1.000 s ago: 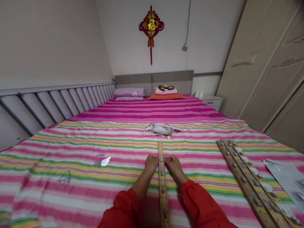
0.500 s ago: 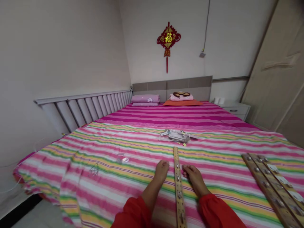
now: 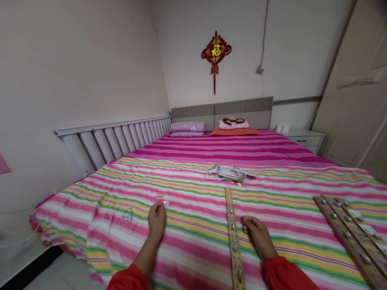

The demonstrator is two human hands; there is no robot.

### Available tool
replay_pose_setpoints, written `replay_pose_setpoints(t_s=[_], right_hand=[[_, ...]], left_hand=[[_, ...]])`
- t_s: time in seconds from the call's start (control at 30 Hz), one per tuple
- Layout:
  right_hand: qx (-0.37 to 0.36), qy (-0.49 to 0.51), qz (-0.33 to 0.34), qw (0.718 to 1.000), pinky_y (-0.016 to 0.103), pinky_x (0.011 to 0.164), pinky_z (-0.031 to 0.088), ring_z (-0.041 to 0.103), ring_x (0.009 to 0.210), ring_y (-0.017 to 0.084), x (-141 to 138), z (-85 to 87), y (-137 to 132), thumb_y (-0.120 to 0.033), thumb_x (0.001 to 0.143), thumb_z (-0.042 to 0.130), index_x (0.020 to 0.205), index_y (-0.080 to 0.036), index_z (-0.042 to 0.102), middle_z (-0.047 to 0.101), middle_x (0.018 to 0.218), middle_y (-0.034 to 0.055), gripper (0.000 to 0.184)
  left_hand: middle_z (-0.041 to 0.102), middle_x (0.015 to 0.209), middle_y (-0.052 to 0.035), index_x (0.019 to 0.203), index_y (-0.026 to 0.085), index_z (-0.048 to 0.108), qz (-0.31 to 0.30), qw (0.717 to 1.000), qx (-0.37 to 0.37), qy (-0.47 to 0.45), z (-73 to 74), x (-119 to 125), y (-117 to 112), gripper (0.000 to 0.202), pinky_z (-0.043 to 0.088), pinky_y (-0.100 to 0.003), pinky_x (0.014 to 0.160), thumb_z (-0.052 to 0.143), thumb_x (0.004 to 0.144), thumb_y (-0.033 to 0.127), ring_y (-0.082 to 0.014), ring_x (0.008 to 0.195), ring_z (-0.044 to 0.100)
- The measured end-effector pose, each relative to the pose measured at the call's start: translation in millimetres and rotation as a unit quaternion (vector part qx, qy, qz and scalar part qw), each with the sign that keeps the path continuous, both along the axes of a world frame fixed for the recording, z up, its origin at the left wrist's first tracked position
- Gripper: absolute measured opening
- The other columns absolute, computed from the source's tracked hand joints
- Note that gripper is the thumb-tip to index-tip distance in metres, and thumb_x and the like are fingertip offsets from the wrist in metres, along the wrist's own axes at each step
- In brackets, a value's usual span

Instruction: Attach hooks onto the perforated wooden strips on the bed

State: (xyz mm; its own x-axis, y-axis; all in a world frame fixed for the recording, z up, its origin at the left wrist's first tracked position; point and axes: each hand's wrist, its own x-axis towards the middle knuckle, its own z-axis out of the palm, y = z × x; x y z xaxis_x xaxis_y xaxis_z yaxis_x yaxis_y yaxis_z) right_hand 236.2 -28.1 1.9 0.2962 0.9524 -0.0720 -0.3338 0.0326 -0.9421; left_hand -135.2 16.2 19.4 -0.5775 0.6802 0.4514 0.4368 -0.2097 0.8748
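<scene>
My left hand (image 3: pixel 156 220) is over the striped sheet with its fingertips pinched at a small clear plastic bag (image 3: pixel 166 204), which has a shiny round spot. The fingers cover part of the bag. My right hand (image 3: pixel 256 235) is just right of a long wooden strip (image 3: pixel 234 241), its fingers bent and pressed together; whatever they hold, if anything, is too small to make out. Several small metal hooks or clips sit in a row along this strip, which lies lengthwise in front of me.
Further up the bed lies a pile of clear packaging (image 3: pixel 228 173) with grey pieces. At the right are several more wooden strips (image 3: pixel 341 229) with metal parts and white labels. A thin loose outline (image 3: pixel 127 216), perhaps plastic, lies at the left. A white radiator (image 3: pixel 121 139) borders the bed.
My left hand has moved left from beside the wooden strip to the small clear bag. My right hand stays near the strip, and the view has shifted slightly.
</scene>
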Motion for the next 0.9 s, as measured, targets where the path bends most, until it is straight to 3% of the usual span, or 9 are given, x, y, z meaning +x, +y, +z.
replay_pose_setpoints(t_s=[0.17, 0.23, 0.33, 0.43, 0.5, 0.67, 0.9], right_hand=[[-0.001, 0.002, -0.001, 1.000, 0.024, 0.049, 0.041, 0.051, 0.051, 0.012, 1.9, -2.8, -0.2, -0.038, 0.052, 0.081, 0.069, -0.016, 0.069, 0.062, 0.057, -0.0010, 0.030], [0.001, 0.000, 0.000, 1.000, 0.024, 0.049, 0.041, 0.050, 0.052, 0.011, 2.8, -4.0, -0.1, -0.038, 0.052, 0.081, 0.068, -0.016, 0.069, 0.063, 0.058, -0.0007, 0.030], [0.001, -0.008, 0.000, 1.000, 0.025, 0.049, 0.041, 0.051, 0.052, 0.012, 3.2, -3.6, -0.2, -0.039, 0.051, 0.081, 0.068, -0.016, 0.069, 0.063, 0.058, -0.0004, 0.031], [0.004, -0.018, -0.001, 1.000, 0.025, 0.049, 0.042, 0.051, 0.052, 0.012, 2.5, -1.9, -0.5, -0.040, 0.052, 0.081, 0.068, -0.016, 0.069, 0.062, 0.058, -0.0004, 0.031], [0.006, -0.020, -0.003, 1.000, 0.026, 0.049, 0.042, 0.051, 0.051, 0.013, 2.0, -1.5, -0.6, -0.040, 0.052, 0.081, 0.068, -0.016, 0.069, 0.062, 0.058, -0.0001, 0.031], [0.005, -0.007, -0.005, 1.000, 0.025, 0.048, 0.041, 0.050, 0.050, 0.012, 1.7, -2.3, -0.5, -0.038, 0.051, 0.082, 0.067, -0.016, 0.070, 0.061, 0.057, -0.0004, 0.030], [0.005, -0.005, -0.001, 1.000, 0.025, 0.048, 0.041, 0.050, 0.051, 0.011, 1.9, -0.1, -1.5, -0.038, 0.052, 0.082, 0.067, -0.016, 0.070, 0.062, 0.057, -0.0002, 0.030]], left_hand=[[0.063, 0.079, -0.0060, 0.087, 0.014, 0.065, 0.071, 0.997, -0.039, -0.004, -15.5, -19.8, -2.2, 0.030, 0.050, -0.038, 0.075, 0.048, 0.069, 0.031, -0.0217, 0.075, 0.060], [0.063, 0.082, -0.0067, 0.090, 0.014, 0.065, 0.070, 0.997, -0.044, 0.007, -15.8, -23.4, -2.5, 0.031, 0.049, -0.041, 0.079, 0.049, 0.068, 0.029, -0.0234, 0.080, 0.059], [0.062, 0.099, -0.0098, 0.101, 0.016, 0.065, 0.049, 0.989, -0.054, 0.126, -7.8, -19.9, -2.8, 0.035, 0.043, -0.044, 0.092, 0.054, 0.069, 0.026, -0.0273, 0.100, 0.055], [0.053, 0.125, -0.0124, 0.117, 0.020, 0.059, 0.057, 0.950, -0.107, 0.287, 5.1, -10.1, -2.1, 0.044, 0.039, -0.048, 0.097, 0.055, 0.074, 0.024, -0.0308, 0.116, 0.046], [0.049, 0.132, -0.0131, 0.121, 0.022, 0.057, 0.069, 0.926, -0.148, 0.340, 11.9, -4.1, -0.9, 0.042, 0.039, -0.050, 0.095, 0.052, 0.079, 0.022, -0.0315, 0.120, 0.044], [0.050, 0.132, -0.0154, 0.107, 0.019, 0.065, 0.069, 0.896, -0.181, 0.399, 16.8, 0.6, 0.3, 0.030, 0.040, -0.052, 0.092, 0.045, 0.084, 0.018, -0.0316, 0.121, 0.043], [0.057, 0.124, -0.0101, 0.082, 0.021, 0.068, 0.041, 0.916, -0.093, 0.387, 18.9, 1.6, -13.5, 0.017, 0.037, -0.047, 0.095, 0.051, 0.082, 0.019, -0.0285, 0.118, 0.046]])
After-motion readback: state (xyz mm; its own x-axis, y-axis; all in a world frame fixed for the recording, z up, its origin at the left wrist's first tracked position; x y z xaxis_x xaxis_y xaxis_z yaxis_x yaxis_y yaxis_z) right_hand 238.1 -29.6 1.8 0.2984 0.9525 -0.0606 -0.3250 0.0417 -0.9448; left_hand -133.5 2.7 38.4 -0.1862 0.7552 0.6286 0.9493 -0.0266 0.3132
